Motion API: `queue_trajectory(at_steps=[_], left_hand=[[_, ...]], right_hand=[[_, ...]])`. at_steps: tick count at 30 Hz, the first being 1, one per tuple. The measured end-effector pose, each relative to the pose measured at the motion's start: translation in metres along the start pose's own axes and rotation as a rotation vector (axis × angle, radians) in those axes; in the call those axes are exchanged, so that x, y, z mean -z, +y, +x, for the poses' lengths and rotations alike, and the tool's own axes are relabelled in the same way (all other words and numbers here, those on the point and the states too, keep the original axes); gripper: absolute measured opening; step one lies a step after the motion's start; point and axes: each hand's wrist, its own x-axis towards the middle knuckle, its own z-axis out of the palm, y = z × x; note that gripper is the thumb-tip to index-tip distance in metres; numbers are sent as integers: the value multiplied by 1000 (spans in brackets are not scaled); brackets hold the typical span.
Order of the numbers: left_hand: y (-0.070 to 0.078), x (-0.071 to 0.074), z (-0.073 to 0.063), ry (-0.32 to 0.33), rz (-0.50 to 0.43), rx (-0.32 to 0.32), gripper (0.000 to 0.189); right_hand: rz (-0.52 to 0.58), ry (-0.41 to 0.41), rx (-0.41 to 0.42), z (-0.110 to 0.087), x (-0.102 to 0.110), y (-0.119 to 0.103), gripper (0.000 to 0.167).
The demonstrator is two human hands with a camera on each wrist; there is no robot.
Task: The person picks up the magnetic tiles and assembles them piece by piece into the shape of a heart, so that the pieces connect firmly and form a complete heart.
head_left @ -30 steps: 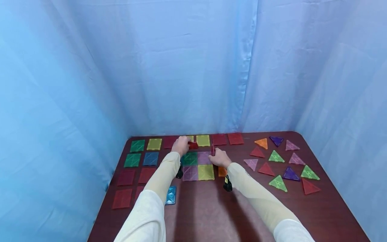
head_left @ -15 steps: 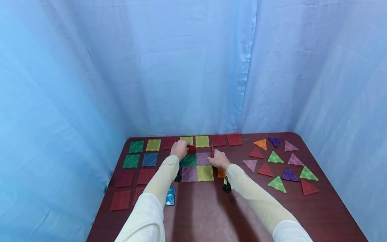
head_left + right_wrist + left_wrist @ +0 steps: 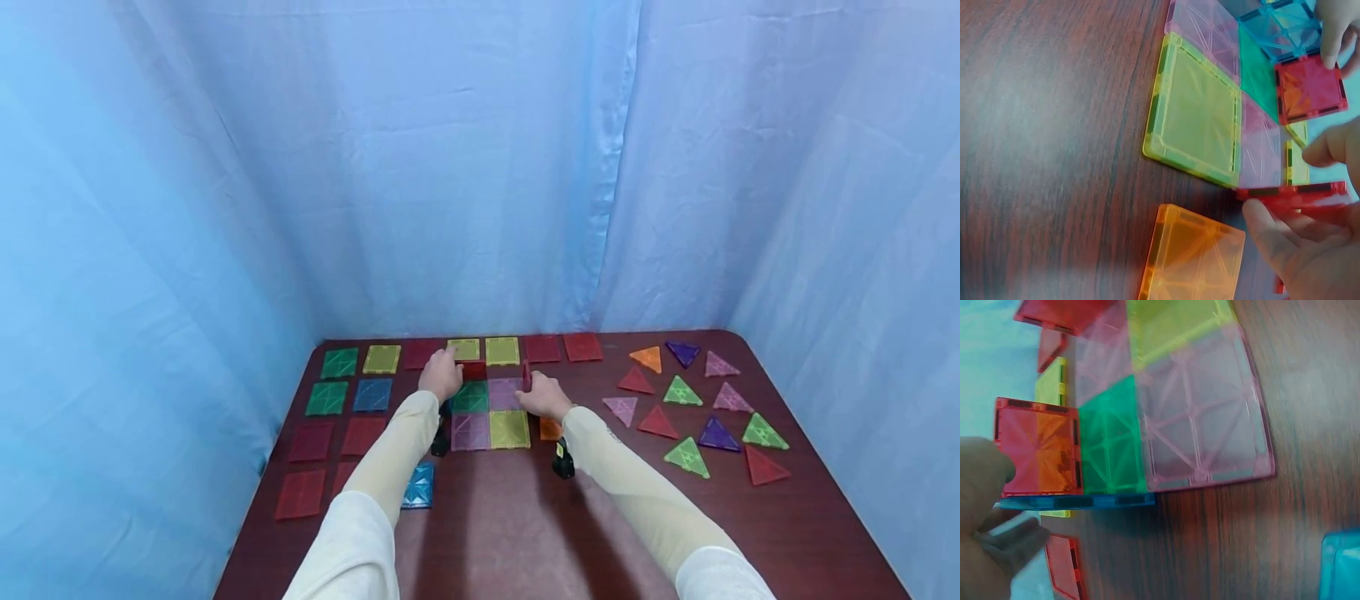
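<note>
Four-tile flat block of magnetic tiles: green, two pink ones, including the near one, and yellow. A red square magnetic tile stands upright along the green tile's back edge. A blue tile stands along the green tile's left edge, meeting the red one at a corner. My left hand pinches the red tile at this upper corner, fingers beside the blue tile. My right hand grips another red square tile on edge at the far pink tile's right side.
An orange square lies right of the block, partly under the right wrist in the head view. Squares, including a blue one, lie left and along the back edge. Triangles, such as a purple one, spread right. Blue curtains surround the table.
My left hand has shifted slightly left and nearer, and the red tile now lines up with the green tile's back edge. My right hand stays nearly still with its tile.
</note>
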Motion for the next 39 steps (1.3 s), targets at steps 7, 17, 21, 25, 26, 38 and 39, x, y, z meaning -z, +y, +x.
queue_trajectory(at_steps=[7, 17, 21, 25, 26, 38, 39], left_hand=[[-5, 9, -15, -72, -156, 178, 50], [-8, 13, -31, -209, -429, 262, 53], [-12, 10, -37, -233, -473, 274, 54], [-15, 8, -40, -225, -502, 278, 54], [-16, 7, -40, -218, -504, 274, 54], [-15, 0, -47, -189, -473, 245, 54], [-15, -1, -47, -186, -472, 246, 54]], right_hand=[[-30, -126, 32, 0, 11, 9, 73], [-217, -137, 119, -4, 48, 21, 71], [-411, -184, 128, -10, 50, 23, 73], [-556, -231, 89, -15, 43, 28, 79], [-582, -237, 86, -16, 40, 29, 80], [-625, -168, 138, -22, 35, 38, 88], [-622, -159, 141, -23, 36, 39, 91]])
